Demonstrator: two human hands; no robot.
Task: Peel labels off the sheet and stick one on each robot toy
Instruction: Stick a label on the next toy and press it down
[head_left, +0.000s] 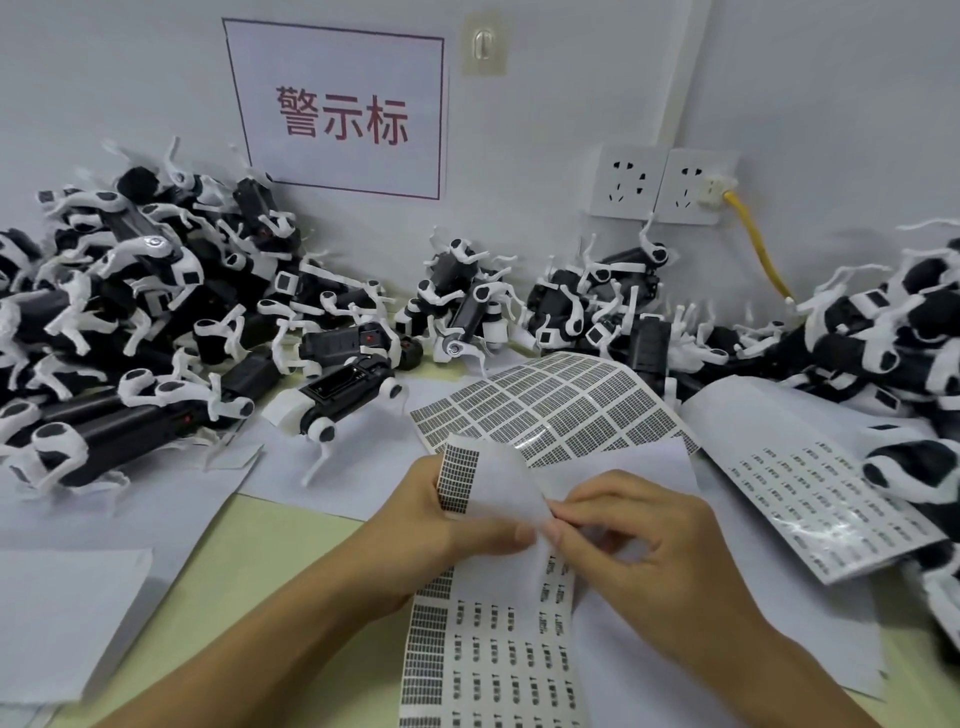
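The label sheet (493, 639) runs from the bottom edge of the view up into both hands, its top end curled over so the printed face shows near the left hand (441, 525). It is thin, glossy and limp, so it will likely flop and slide unless pinned. The left hand grips the curled part between thumb and fingers; the right hand (639, 530) pinches at the sheet's edge with thumb and forefinger (whether a label is already lifting there is too small to tell). A label is best taken by a corner with a fingernail, since it is light and will probably stick to itself if it folds.

The pale yellow table (249, 571) carries loose white papers, and two more label sheets (561, 410) lie beyond the hands. Black-and-white robot toys (332, 405) are heaped along the grey wall (571, 78), below a sign (343, 109) and wall sockets (660, 184)
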